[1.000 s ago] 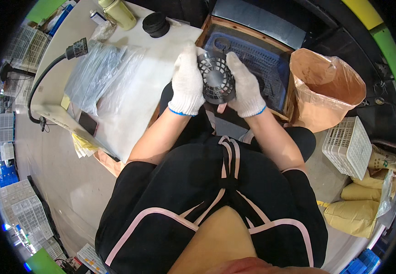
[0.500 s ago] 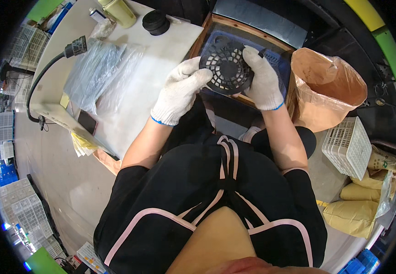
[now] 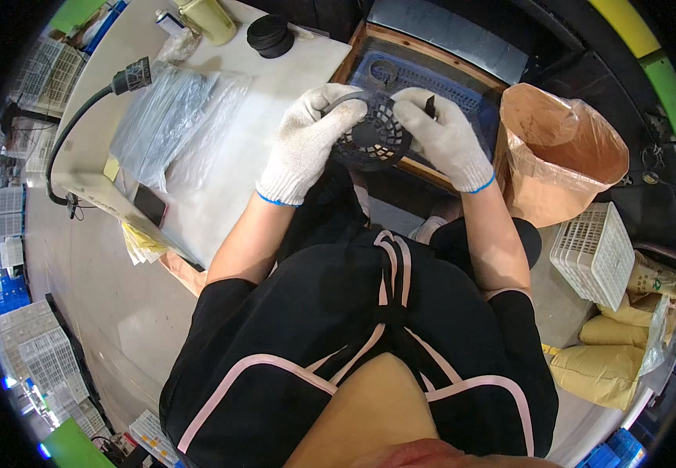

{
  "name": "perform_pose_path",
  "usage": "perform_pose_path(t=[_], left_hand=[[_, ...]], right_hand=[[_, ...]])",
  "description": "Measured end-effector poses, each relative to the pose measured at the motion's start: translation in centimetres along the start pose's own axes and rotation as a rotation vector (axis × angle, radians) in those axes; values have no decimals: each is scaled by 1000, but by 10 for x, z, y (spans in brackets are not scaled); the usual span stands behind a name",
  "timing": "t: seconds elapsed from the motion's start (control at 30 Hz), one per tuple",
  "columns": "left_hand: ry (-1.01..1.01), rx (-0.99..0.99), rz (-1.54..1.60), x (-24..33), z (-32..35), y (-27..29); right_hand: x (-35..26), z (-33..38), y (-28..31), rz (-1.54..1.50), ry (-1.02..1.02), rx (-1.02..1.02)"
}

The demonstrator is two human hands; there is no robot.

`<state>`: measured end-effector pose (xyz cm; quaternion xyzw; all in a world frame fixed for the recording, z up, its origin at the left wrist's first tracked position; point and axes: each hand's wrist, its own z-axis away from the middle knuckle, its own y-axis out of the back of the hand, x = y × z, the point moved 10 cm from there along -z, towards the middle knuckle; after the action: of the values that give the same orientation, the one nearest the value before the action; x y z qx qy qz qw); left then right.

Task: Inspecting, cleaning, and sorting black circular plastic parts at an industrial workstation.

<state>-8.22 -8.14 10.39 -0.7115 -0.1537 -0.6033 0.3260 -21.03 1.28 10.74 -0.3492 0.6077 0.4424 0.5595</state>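
Out in front of us, the black slotted disc (image 3: 369, 137), its left rim pinched in our left hand (image 3: 304, 142), its right rim against our right hand (image 3: 445, 134) curled around a dark piece (image 3: 431, 107), sits nearer us than half a second ago.

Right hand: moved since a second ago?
Yes. The right hand has shifted to the person's right, closing most of the gap to the brown bag, which stands where it did.

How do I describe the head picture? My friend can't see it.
A person's gloved left hand holds a round black grille, while the gloved right hand at its edge grips a small dark object. A pale table stands left; a brown bag right.
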Motion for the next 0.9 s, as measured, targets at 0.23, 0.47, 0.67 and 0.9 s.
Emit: perform_pose_path(t=[0.23, 0.47, 0.67, 0.9], left_hand=[[23, -19, 150, -8, 7, -7], [60, -110, 54, -7, 12, -11], [92, -115, 133, -10, 14, -14], [156, -50, 184, -12, 19, -13]], right_hand=[[-2, 5, 5, -31, 70, 64], [-49, 3, 6, 425, 515, 1], [-54, 6, 4, 378, 463, 5], [-47, 4, -1, 320, 465, -18]])
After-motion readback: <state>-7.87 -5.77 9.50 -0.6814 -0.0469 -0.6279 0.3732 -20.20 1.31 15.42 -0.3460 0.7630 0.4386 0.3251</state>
